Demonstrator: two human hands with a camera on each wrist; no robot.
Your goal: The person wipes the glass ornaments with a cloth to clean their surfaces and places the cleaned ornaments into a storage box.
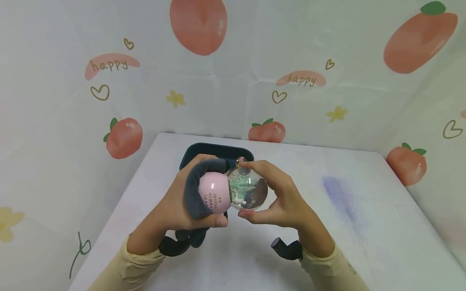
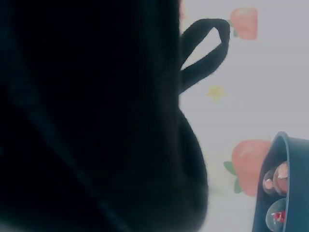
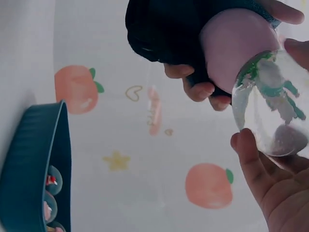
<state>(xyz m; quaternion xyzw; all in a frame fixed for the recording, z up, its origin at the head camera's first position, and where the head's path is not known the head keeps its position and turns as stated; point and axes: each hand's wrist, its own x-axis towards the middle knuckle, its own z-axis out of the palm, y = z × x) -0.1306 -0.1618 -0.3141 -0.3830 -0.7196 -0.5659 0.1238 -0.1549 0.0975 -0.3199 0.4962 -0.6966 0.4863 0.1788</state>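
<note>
A snow globe with a clear ball [image 1: 249,189] and a pink lettered base [image 1: 215,192] is held on its side between both hands. My left hand [image 1: 176,205] grips the base through a dark grey cloth [image 1: 195,193], its thumb under the base. With thumb and fingers my right hand [image 1: 285,198] pinches the clear ball from the right. In the right wrist view, white and green shapes show inside the ball [image 3: 273,101], and the right fingers [image 3: 251,159] touch its glass. Dark cloth [image 2: 96,116] fills much of the left wrist view and hides the left hand there.
Behind the hands a dark blue bin [image 1: 196,146] stands on the white table [image 1: 364,194]. Several small globes [image 3: 54,180] lie inside it. A purple-blue stain [image 1: 338,198] marks the table at right. A fruit-printed sheet [image 1: 233,89] hangs behind.
</note>
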